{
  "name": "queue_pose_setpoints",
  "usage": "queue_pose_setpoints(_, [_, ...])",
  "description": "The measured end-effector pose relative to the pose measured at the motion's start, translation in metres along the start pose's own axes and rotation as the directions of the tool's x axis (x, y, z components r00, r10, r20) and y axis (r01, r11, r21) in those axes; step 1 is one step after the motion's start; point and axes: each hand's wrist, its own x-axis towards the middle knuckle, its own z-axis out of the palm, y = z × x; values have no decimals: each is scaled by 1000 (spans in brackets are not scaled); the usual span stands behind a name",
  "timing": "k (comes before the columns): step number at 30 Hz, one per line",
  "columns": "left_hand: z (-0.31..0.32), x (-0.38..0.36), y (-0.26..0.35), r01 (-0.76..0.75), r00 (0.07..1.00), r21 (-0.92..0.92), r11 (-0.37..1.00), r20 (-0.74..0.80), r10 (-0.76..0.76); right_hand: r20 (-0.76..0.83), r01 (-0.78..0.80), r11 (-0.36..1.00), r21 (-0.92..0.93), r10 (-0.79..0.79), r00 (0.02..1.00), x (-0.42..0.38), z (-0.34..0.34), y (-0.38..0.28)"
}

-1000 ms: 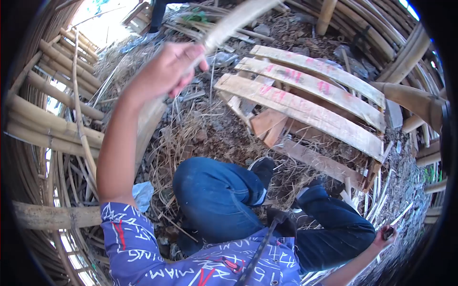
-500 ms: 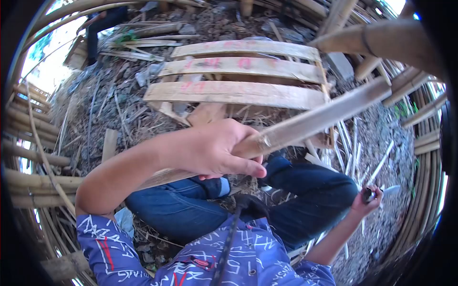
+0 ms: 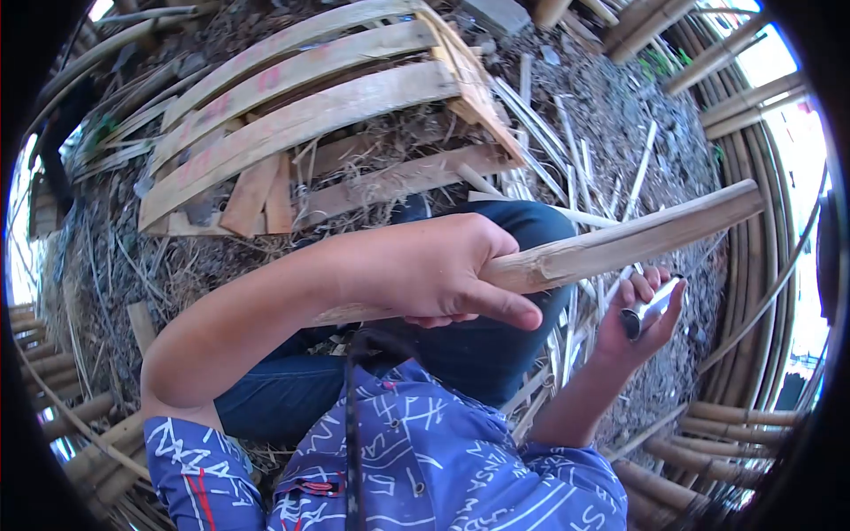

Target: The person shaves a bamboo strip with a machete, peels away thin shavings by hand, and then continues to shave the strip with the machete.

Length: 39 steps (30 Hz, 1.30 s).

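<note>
My left hand (image 3: 460, 274) is wrapped round a split bamboo piece (image 3: 637, 239). The piece slants across in front of my body, its far end up to the right and its rear part running back under my forearm. On the right, below the bamboo and apart from it, my right hand (image 3: 624, 336) grips a knife (image 3: 655, 303) by its shiny metal handle, which has a dark end. The blade is hard to make out from this angle.
A slatted wooden crate (image 3: 319, 111) with faded red marks stands on the ground ahead, shavings around it. Thin bamboo strips (image 3: 575, 177) lie on the right. Bamboo poles (image 3: 761, 212) wall the sides. My bent leg (image 3: 522, 345) is below the bamboo.
My view has swung right, so the crate now sits further left. My right hand has come up and inward with the knife, closer to the bamboo. My left hand keeps its hold.
</note>
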Motion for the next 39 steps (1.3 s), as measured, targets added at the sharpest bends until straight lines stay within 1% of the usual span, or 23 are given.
queue_pose_setpoints(2, [3,16,-2,54,997,70,996,46,-58,-65,52,997,-60,-56,996,-1,5,3])
queue_pose_setpoints(4, [11,33,-11,75,995,100,992,55,-80,-113,58,998,-31,-61,992,-2,5,7])
queue_pose_setpoints(5, [15,40,-15,85,995,161,983,42,-93,-165,72,988,-138,-95,982,-6,10,6])
queue_pose_setpoints(6, [18,47,-18,94,994,217,972,25,-102,-175,68,987,-142,-92,980,-7,17,8])
queue_pose_setpoints(7, [22,50,-16,70,997,287,955,13,-77,-305,87,975,-203,-148,941,-4,26,11])
queue_pose_setpoints(8, [23,53,-21,72,997,278,958,19,-80,-423,100,958,-268,-210,882,-2,27,15])
queue_pose_setpoints(10, [24,58,-25,27,999,399,917,-44,-10,-432,66,968,-244,-170,886,-2,20,15])
queue_pose_setpoints(12, [25,54,-23,46,997,421,906,-81,-13,-372,168,900,-401,-328,868,-4,20,19])
queue_pose_setpoints(13, [24,51,-23,73,992,448,891,-125,-19,-432,67,959,-276,-186,882,0,20,12])
queue_pose_setpoints(14, [21,46,-24,73,992,443,893,-121,-22,-436,63,958,-281,-186,881,2,22,8])
queue_pose_setpoints(16, [8,33,-39,-9,980,652,758,-145,137,-364,92,966,-241,-178,914,5,18,4])
queue_pose_setpoints(19, [-16,15,-66,89,987,639,764,-159,18,-392,189,948,-257,-281,876,15,2,-5])
queue_pose_setpoints(20, [-24,11,-77,120,988,655,746,-154,-24,-393,193,945,-263,-287,873,15,2,-6])
queue_pose_setpoints(22, [-33,4,-91,225,974,539,812,-137,-180,-342,178,945,-274,-269,900,14,4,-9])
queue_pose_setpoints(23, [-34,0,-98,221,975,541,812,-131,-178,-342,177,945,-273,-268,901,14,-2,-8])
queue_pose_setpoints(25, [-29,-7,-105,252,968,254,934,-86,-237,-333,184,946,-268,-270,904,16,-8,-7])
queue_pose_setpoints(26, [-26,-11,-103,249,968,256,934,-80,-236,-327,181,947,-264,-265,907,17,-9,-6])
queue_pose_setpoints(28, [-20,-24,-91,95,980,417,904,-199,-11,-301,195,944,-265,-273,914,18,-10,-7])
queue_pose_setpoints(30, [-10,-37,-74,87,979,449,889,-206,8,-253,152,941,-301,-232,939,21,-23,-9])
queue_pose_setpoints(32, [4,-45,-57,179,957,512,840,-290,-27,-220,141,935,-324,-219,951,19,-32,-7])
queue_pose_setpoints(34, [14,-50,-57,191,946,499,845,-323,-23,-309,114,792,-599,-360,880,15,-27,4])
queue_pose_setpoints(36, [23,-54,-62,194,924,496,846,-382,12,-320,136,765,-629,-414,852,12,-33,10])
queue_pose_setpoints(39, [40,-56,-60,266,882,480,836,-471,-10,-102,158,493,-855,-459,882,-1,-45,9])
